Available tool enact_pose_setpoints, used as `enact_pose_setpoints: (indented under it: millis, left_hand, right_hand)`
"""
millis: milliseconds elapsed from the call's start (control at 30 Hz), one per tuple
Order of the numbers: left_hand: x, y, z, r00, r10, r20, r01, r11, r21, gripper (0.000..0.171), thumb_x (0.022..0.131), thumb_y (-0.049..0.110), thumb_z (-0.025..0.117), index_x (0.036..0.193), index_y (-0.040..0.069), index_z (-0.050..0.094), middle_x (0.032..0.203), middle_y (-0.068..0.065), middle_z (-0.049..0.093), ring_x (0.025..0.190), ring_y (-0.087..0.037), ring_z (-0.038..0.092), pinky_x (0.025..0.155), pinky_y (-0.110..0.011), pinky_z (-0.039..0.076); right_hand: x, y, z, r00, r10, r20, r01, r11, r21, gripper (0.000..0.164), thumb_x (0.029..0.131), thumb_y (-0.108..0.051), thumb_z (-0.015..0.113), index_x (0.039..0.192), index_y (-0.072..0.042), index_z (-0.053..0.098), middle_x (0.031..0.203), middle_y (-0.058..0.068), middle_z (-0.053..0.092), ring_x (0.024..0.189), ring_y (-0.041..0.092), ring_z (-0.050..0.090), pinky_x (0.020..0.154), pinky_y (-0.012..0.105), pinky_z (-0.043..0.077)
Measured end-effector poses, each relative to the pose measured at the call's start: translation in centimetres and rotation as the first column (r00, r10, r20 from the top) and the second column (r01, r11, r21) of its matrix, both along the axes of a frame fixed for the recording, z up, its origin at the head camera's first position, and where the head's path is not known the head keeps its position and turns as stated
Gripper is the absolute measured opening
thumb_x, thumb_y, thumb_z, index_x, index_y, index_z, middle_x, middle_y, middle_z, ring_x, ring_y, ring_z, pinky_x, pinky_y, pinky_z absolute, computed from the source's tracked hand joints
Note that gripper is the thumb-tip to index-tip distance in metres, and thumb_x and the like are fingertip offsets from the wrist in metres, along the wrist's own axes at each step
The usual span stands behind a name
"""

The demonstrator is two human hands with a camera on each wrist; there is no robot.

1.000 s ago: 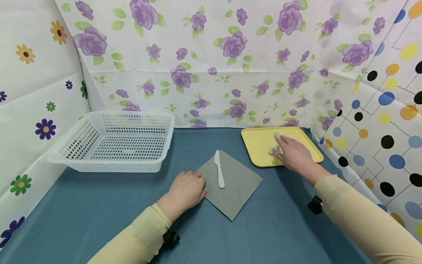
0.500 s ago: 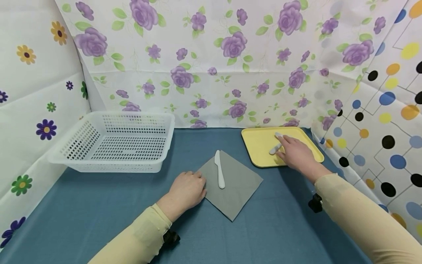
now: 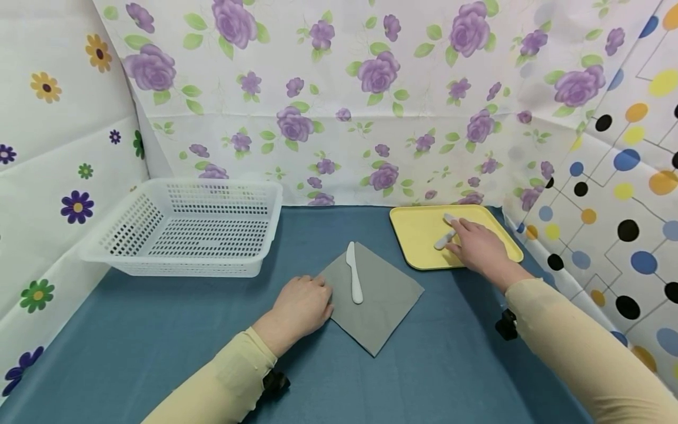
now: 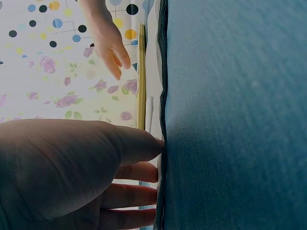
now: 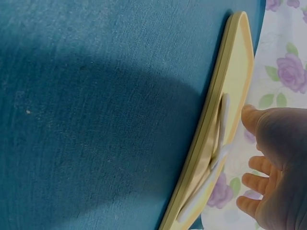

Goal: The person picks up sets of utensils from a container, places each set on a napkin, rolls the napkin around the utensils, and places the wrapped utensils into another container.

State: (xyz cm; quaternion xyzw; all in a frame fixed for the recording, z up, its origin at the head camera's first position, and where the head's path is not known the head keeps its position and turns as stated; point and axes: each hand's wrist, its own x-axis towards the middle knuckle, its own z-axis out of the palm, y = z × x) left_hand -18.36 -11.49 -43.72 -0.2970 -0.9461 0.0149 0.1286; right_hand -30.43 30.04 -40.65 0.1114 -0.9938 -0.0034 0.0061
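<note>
My left hand (image 3: 296, 309) touches the left corner of a grey folded cloth napkin (image 3: 381, 294). In the left wrist view, the thumb (image 4: 139, 143) and fairly straight fingers reach the napkin's edge. A white knife (image 3: 354, 277) lies on the napkin, blade pointing away. My right hand (image 3: 479, 247) is over a yellow tray (image 3: 418, 235), with its fingers loosely bent. Thin pale utensils (image 5: 206, 179) lie crossed on that tray; their kind is unclear, partly hidden by the hand in the head view. From the right wrist, the hand (image 5: 280, 158) appears apart from them, holding nothing.
A white perforated plastic basket (image 3: 185, 235) stands at the back left of the blue cloth-covered table (image 3: 175, 335). Flowered sheeting (image 3: 328, 88) rises along the back, and dotted sheeting (image 3: 625, 224) bounds the right side close to the tray.
The head view has shifted slightly. The right hand stays over the tray, with slightly more of the utensils showing beside it. The left hand, napkin and knife stay in place.
</note>
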Motion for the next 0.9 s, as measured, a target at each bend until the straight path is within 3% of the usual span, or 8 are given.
enact_pose_setpoints:
  millis: [900]
  left_hand:
    - [0.2,0.0,0.3,1.0,0.007,-0.02,-0.007,1.0,-0.025,0.021,0.099,0.032,0.086,0.094,0.013,0.079,0.088,-0.004,0.067,0.083,-0.026,0.071,0.081,-0.043,0.062]
  right_hand:
    - [-1.2,0.2,-0.9,0.999,-0.032,0.043,0.033,0.999,-0.021,0.073,0.115,-0.035,0.061,0.169,0.005,0.032,0.166,0.037,0.038,0.149,0.061,0.039,0.118,0.074,0.037]
